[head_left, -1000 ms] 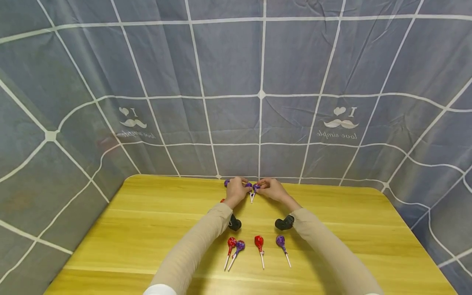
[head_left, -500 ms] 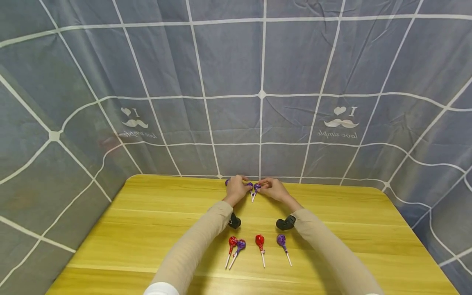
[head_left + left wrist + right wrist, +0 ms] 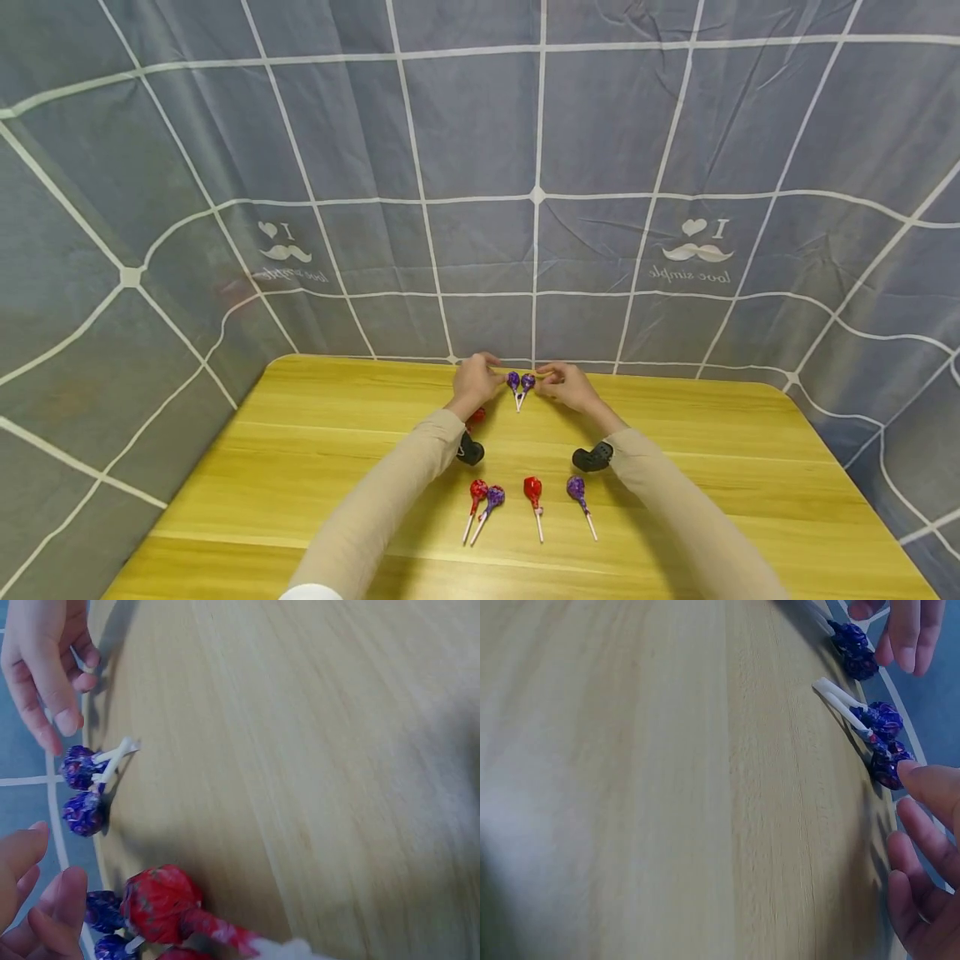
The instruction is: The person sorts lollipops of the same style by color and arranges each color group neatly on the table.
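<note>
Four lollipops (image 3: 532, 488) lie on the near tabletop (image 3: 300, 433), a red lollipop (image 3: 161, 904) near the left hand (image 3: 475, 381). Between it and the right hand (image 3: 573, 390), both relaxed and gripping nothing, two purple lollipops (image 3: 528, 382) lie.

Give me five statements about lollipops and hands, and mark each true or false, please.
1. Two purple lollipops lie between the left hand and the right hand. True.
2. The left hand grips a lollipop. False: it holds nothing.
3. Those two lollipops' sticks converge toward their free ends. True.
4. In the head view, the near row's rightmost lollipop is purple. True.
5. That row is all red. False: two red lollipops, two purple.
</note>
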A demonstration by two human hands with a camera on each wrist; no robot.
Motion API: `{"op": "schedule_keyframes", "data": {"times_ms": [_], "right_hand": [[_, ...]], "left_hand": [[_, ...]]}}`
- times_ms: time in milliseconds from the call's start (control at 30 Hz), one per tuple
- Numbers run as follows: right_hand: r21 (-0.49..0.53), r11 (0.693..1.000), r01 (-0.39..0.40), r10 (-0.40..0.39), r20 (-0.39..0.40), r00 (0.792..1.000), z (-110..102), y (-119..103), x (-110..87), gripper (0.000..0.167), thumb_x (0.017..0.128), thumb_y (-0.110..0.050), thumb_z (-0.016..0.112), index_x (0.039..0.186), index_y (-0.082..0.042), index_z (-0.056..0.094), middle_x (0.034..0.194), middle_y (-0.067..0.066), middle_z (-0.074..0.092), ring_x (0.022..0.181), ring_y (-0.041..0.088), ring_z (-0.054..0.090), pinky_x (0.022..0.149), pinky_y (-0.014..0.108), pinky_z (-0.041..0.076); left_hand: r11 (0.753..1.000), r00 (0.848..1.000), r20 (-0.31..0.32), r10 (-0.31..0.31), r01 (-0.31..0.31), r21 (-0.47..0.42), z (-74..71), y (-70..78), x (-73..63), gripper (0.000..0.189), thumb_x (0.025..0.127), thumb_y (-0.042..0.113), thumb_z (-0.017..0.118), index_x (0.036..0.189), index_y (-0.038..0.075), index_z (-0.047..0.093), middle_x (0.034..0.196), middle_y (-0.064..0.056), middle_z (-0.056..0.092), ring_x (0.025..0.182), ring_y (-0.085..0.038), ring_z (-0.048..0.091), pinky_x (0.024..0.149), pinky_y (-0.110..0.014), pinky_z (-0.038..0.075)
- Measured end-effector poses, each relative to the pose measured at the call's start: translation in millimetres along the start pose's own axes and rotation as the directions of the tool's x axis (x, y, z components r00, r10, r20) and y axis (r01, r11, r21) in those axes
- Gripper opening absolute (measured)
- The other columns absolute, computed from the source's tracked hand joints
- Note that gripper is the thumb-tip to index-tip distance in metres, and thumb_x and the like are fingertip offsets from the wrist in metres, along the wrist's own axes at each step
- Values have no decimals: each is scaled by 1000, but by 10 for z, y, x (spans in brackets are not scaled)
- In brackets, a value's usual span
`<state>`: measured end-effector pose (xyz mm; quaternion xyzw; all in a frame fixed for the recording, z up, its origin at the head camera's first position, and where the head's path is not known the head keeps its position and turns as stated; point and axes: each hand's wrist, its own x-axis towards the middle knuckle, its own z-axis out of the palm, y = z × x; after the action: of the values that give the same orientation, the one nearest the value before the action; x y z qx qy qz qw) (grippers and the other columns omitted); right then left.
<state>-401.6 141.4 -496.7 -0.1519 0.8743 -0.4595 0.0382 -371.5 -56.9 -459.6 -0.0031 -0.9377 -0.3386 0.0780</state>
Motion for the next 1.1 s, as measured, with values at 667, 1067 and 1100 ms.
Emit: {"op": "schedule_keyframes", "data": {"times_ms": [667, 1067, 1100], "right_hand": [[-36, 996, 82, -84, -57, 995, -235, -66, -473, 32, 88, -9, 67, 116, 6, 63, 92, 20, 69, 71, 28, 63, 59, 25, 46], [-44, 990, 134, -136, -45, 990, -197, -67, -824, 28, 87, -8, 68, 112, 5, 65, 87, 15, 69, 67, 7, 55, 58, 20, 44], [-43, 990, 134, -135, -39, 990, -191, -74, -865, 28, 87, -8, 68, 112, 5, 66, 87, 14, 69, 67, 7, 54, 58, 20, 44]], "left_hand": [[992, 996, -10, 90, -90, -87, -347, -31, -388, 22, 81, 15, 76, 103, 12, 73, 86, -5, 74, 76, -19, 67, 56, -24, 45], [976, 992, 8, 123, -119, -184, -494, -183, -782, 25, 80, 12, 76, 104, 7, 71, 81, -8, 74, 55, -8, 59, 48, -21, 36], [974, 991, 9, 131, -127, -187, -505, -204, -822, 25, 80, 11, 76, 104, 6, 71, 81, -8, 74, 53, -7, 55, 47, -21, 35]]}}
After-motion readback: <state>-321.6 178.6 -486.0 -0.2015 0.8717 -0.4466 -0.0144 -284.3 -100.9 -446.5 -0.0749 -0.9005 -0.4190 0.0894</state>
